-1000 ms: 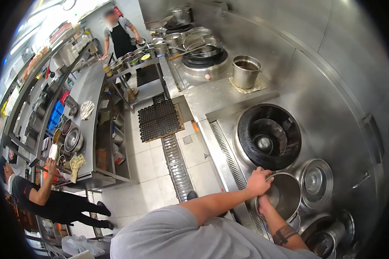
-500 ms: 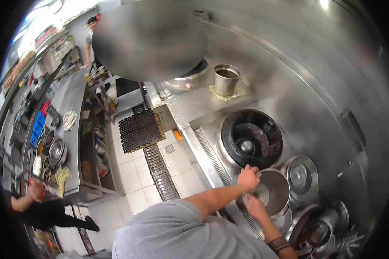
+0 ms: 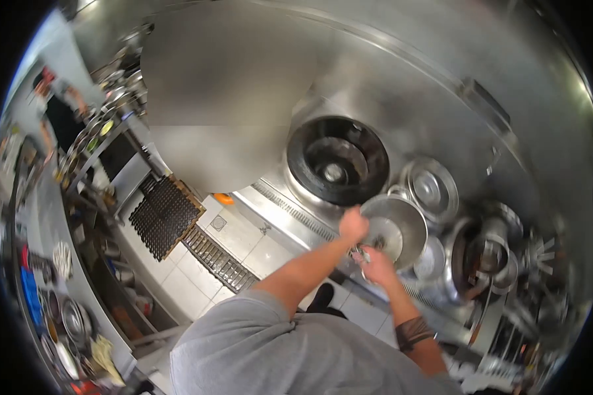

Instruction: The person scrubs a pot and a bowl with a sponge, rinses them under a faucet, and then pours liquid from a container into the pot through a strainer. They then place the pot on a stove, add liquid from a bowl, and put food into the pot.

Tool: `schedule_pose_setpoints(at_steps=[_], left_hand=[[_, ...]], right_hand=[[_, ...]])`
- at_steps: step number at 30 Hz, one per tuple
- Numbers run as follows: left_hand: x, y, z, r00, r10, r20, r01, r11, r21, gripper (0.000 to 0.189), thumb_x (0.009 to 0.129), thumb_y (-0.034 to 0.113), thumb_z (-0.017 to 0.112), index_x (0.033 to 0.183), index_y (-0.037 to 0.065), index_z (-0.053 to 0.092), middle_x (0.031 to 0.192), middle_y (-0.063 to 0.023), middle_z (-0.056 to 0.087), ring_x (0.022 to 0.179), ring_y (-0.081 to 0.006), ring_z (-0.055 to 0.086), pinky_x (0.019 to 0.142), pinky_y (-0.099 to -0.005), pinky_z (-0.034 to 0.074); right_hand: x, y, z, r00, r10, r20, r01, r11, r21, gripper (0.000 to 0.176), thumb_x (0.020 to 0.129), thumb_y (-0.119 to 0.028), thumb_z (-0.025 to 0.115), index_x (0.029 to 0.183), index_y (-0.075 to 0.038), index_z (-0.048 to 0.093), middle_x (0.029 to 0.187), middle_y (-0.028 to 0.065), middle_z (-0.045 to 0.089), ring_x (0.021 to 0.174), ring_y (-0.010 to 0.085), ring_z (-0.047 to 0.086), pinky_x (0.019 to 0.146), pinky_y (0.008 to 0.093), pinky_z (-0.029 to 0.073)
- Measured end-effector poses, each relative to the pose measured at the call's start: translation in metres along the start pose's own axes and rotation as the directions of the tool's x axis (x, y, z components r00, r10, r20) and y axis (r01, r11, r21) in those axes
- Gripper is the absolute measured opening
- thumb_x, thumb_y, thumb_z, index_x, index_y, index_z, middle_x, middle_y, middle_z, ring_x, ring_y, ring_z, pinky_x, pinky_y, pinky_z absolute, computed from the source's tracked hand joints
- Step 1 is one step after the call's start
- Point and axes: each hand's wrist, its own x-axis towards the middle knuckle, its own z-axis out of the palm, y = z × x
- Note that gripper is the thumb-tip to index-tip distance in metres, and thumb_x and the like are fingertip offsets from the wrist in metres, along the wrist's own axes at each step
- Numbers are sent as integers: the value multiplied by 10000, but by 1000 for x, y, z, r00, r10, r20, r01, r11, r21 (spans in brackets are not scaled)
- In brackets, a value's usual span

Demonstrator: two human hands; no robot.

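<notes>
A large steel pot (image 3: pixel 412 227) stands tilted toward me beside the black burner ring (image 3: pixel 303 158), with a pale round bottom and a small dark spot inside. My left hand (image 3: pixel 354 225) is closed at the near left of its rim, blurred. Just below, my right hand (image 3: pixel 377 265) is closed round a thin metal piece at the rim; whether this is a handle or a utensil I cannot tell. A round steel lid or bowl (image 3: pixel 430 188) lies behind the pot, and a smaller pale bowl (image 3: pixel 429 261) is right of it.
Stacked pans (image 3: pixel 491 253) and utensils crowd the right. A black mat (image 3: pixel 166 217) and a drain grate (image 3: pixel 217 262) lie on the floor. A counter (image 3: pixel 49 227) with bowls runs along the left. A co-worker (image 3: pixel 62 112) stands at the far left.
The view has swung, so the burner, pot and both hands sit higher and further left. Both hands remain at the pot's rim. The co-worker at lower left is out of view.
</notes>
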Motion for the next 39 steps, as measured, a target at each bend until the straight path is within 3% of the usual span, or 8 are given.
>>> schedule_pose_setpoints(at_steps=[6, 11, 17, 19, 20, 26, 32, 39], left_hand=[[12, 26, -30, 987, 85, 134, -80, 996, -46, 355, 830, 139, 620, 1171, 58, 677, 1188, -192, 684, 1086, -405, 660, 912, -496, 546], [-86, 9, 1, 969, 152, -196, -204, 937, -283, 410, 856, 18, 565, 1259, -20, 633, 1198, -267, 680, 1134, -458, 632, 989, -471, 501], [-58, -1, -25, 970, 204, 136, -166, 954, -250, 443, 819, -22, 579, 1258, 16, 628, 1072, -282, 692, 1034, -482, 654, 907, -511, 523], [-47, 2, -26, 928, 254, 273, -218, 963, -156, 464, 796, -22, 601, 1257, 29, 619, 1099, -277, 688, 1046, -473, 652, 906, -526, 524], [-43, 8, -16, 929, 256, 267, -239, 966, -96, 454, 783, -19, 617, 1235, 28, 615, 1098, -273, 689, 1042, -472, 653, 910, -531, 527], [-27, 46, 12, 938, 236, 252, -213, 970, -115, 448, 761, -44, 615, 1205, -2, 577, 1078, -309, 685, 1038, -486, 656, 927, -545, 525], [27, 50, 12, 961, 112, 254, -125, 992, 35, 345, 778, -78, 577, 1119, -27, 588, 997, -332, 691, 1010, -462, 683, 865, -560, 550], [44, 58, 33, 905, 188, 382, -248, 962, 113, 510, 746, -5, 631, 1256, 11, 621, 1075, -274, 711, 1060, -421, 683, 919, -492, 553]], right_hand=[[-29, 42, -71, 964, 200, 176, -59, 804, -591, 531, 994, -578, 478, 1142, -159, 769, 1153, 168, 735, 1146, 309, 664, 1186, 524, 305], [-17, 41, 18, 869, 476, 137, -466, 879, -101, 489, 1000, -511, 488, 1186, -145, 753, 1204, 176, 717, 1233, 392, 605, 1096, 435, 445], [-34, 65, -17, 864, 160, 477, -33, 964, -264, 478, 995, -444, 497, 1228, -99, 732, 1211, 187, 718, 1251, 371, 615, 1174, 396, 357], [-21, 66, -48, 812, 516, 274, 116, 318, -941, 411, 946, -265, 508, 1270, -128, 721, 1298, 159, 682, 1309, 304, 581, 1270, 540, 6], [-18, 136, -32, 999, -40, 10, 16, 148, -989, 405, 936, -263, 511, 1224, -93, 739, 1343, 135, 655, 1437, 338, 434, 1263, 582, -5], [11, 75, 31, 607, 586, 537, -758, 629, 171, 432, 998, -309, 521, 1239, 11, 684, 1361, 222, 637, 1293, 307, 575, 1037, 392, 449], [20, 61, -38, 942, -48, 332, 70, 996, -54, 447, 1014, -385, 479, 1070, -41, 759, 1192, 208, 700, 1104, 373, 628, 1034, 422, 452], [106, 154, -156, 682, -678, 273, 646, 385, -659, 146, 787, -227, 634, 752, -157, 757, 984, 66, 633, 986, 296, 592, 871, 459, 487]])
